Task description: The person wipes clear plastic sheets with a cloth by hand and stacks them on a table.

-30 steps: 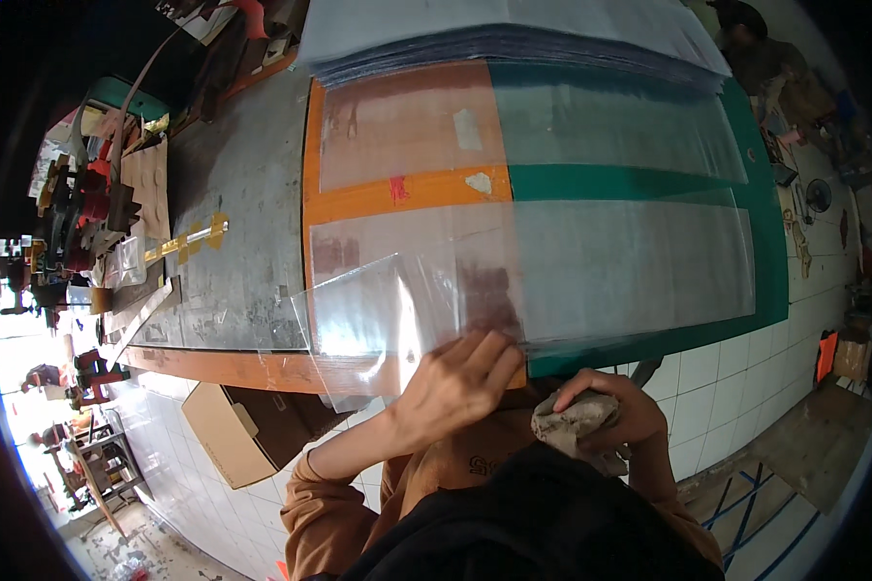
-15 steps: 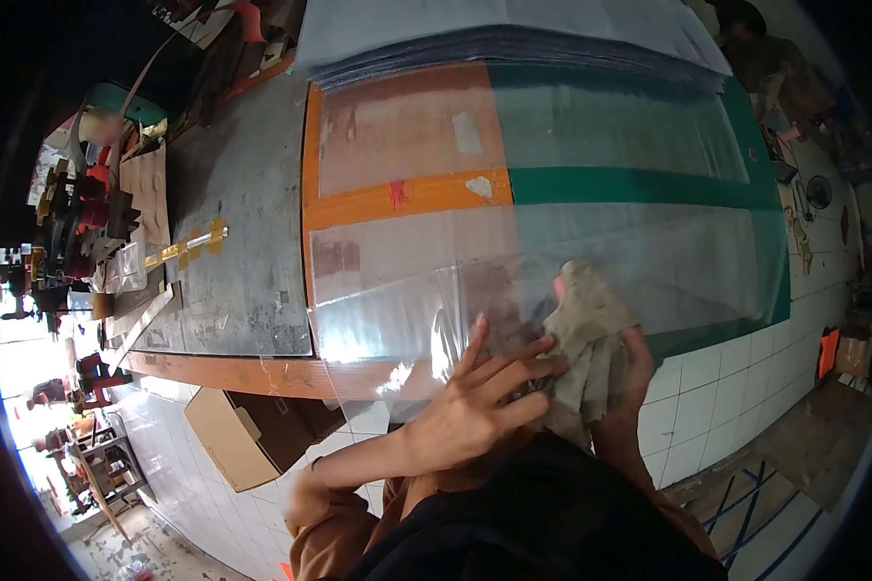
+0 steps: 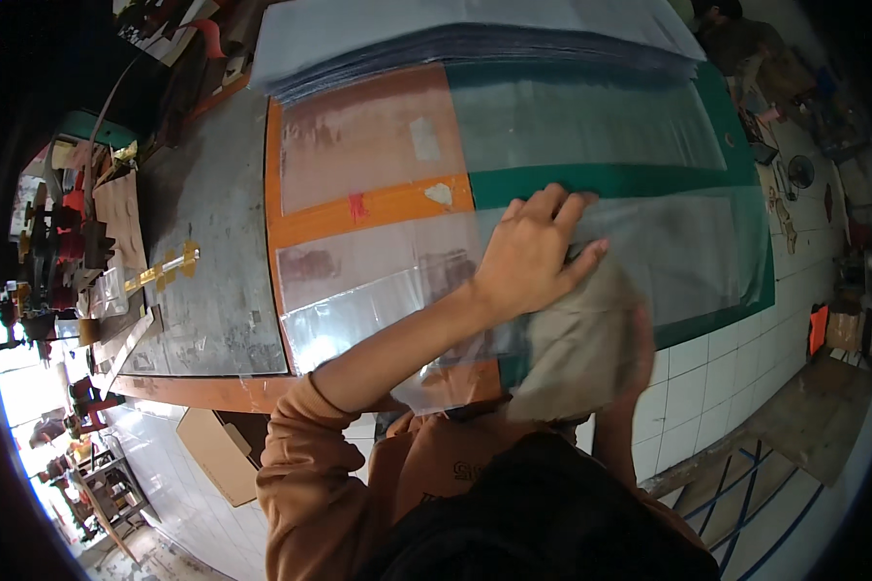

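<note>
My left hand (image 3: pixel 536 247) lies over the upper edge of a clear plastic sheet (image 3: pixel 358 305), its fingers bent and the thumb apart from them. A grey-beige cloth (image 3: pixel 581 339), blurred by motion, hangs just below that hand. At the cloth's right edge is my right hand (image 3: pixel 639 339), partly hidden and smeared, gripping it. The sheet spans the near part of an orange and green tabletop (image 3: pixel 610 182). Another clear sheet (image 3: pixel 591 121) lies farther back, parallel to it.
A thick stack of clear sheets (image 3: pixel 484 44) fills the table's far side. To the left lies a dark grey board (image 3: pixel 213 281) with tape on it. Below the table's front edge stands an open cardboard box (image 3: pixel 213 450). A person (image 3: pixel 746 39) is at the far right.
My left hand has moved up and away from the cloth to the sheet's far edge. The cloth has opened out from a crumple and swung lower. The whole view has shifted slightly.
</note>
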The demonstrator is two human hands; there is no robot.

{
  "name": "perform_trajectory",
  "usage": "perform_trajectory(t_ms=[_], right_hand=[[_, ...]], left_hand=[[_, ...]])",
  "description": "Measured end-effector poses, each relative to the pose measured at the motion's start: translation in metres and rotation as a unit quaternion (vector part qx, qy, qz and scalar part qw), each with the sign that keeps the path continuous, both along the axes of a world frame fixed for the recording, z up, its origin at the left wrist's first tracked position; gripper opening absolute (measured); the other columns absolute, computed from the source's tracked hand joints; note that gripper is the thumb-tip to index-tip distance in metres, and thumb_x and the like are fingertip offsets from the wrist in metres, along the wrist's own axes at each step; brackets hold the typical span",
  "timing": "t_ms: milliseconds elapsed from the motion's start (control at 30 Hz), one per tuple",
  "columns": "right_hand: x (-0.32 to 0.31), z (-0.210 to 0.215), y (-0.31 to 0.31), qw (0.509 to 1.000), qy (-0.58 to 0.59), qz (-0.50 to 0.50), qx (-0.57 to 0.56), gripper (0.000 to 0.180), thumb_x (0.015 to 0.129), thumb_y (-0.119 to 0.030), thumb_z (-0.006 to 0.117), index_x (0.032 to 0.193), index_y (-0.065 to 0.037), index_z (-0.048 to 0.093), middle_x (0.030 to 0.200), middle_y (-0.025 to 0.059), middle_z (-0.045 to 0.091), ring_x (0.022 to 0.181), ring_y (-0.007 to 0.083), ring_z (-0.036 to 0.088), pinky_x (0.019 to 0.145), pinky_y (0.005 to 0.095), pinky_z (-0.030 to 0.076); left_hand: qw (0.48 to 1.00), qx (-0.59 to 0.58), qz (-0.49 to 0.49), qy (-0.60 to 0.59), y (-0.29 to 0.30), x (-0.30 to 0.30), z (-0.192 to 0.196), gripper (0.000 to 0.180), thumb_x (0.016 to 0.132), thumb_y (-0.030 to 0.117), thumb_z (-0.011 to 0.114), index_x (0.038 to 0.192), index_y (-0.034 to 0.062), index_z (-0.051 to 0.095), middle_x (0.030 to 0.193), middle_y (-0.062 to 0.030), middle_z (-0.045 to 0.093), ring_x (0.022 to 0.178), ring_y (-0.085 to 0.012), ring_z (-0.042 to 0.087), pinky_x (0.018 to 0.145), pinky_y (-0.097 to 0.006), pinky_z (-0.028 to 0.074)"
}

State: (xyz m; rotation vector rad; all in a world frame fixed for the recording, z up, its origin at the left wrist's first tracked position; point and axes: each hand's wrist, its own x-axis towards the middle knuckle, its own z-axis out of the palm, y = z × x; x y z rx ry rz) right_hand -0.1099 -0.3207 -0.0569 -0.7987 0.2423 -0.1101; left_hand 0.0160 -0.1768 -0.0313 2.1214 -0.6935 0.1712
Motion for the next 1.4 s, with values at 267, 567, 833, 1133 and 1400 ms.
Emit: perform_trajectory(t_ms=[267,567,833,1133,1400], right_hand=[[0.022,0.054,-0.082,0.983,-0.125,-0.132,-0.014,0.047,0.093,-0.030,0.035,0.129,0.000,0.032,0.128,0.0157,0.041,0.112,0.0277,0.047,0.094,0.0391,0.039],[0.027,0.041,-0.026,0.993,0.102,-0.026,0.049,0.042,0.092,-0.027,0.036,0.122,0.003,0.042,0.122,0.0168,0.047,0.107,0.0251,0.050,0.091,0.0355,0.040],[-0.020,0.009,0.040,0.950,0.156,0.030,-0.269,0.035,0.092,-0.018,0.040,0.118,0.005,0.044,0.116,0.0181,0.049,0.107,0.0255,0.048,0.093,0.0350,0.036],[-0.019,0.036,0.054,0.858,0.001,0.241,-0.454,0.027,0.091,-0.018,0.046,0.108,0.003,0.051,0.100,0.0113,0.056,0.093,0.0178,0.051,0.084,0.0303,0.039],[0.012,0.093,-0.033,0.924,0.031,0.350,-0.150,0.047,0.091,-0.041,0.036,0.075,-0.001,0.055,0.075,0.0079,0.055,0.070,0.0145,0.052,0.061,0.0229,0.040]], left_hand=[[1.000,0.010,0.002,0.003,-0.004,0.005,-0.005,0.030,0.079,0.027,0.060,0.099,0.0057,0.057,0.078,-0.0076,0.051,0.073,-0.0223,0.054,0.068,-0.035,0.038],[0.986,-0.005,-0.003,0.166,-0.028,0.026,0.010,0.019,0.078,0.023,0.061,0.081,0.0043,0.061,0.070,-0.0107,0.063,0.066,-0.0276,0.062,0.060,-0.037,0.047],[0.975,-0.133,0.103,0.143,-0.059,0.023,0.025,0.011,0.076,0.017,0.061,0.077,0.0054,0.061,0.067,-0.0097,0.063,0.063,-0.0281,0.062,0.058,-0.036,0.047],[0.993,-0.057,0.093,0.044,-0.040,0.029,0.030,0.008,0.077,0.015,0.060,0.076,0.0071,0.061,0.073,-0.0086,0.063,0.065,-0.0294,0.061,0.058,-0.038,0.048],[0.990,0.102,-0.095,0.020,0.052,0.030,0.028,0.043,0.078,0.030,0.061,0.113,0.0101,0.047,0.081,-0.0131,0.063,0.073,-0.0318,0.061,0.066,-0.040,0.047]])
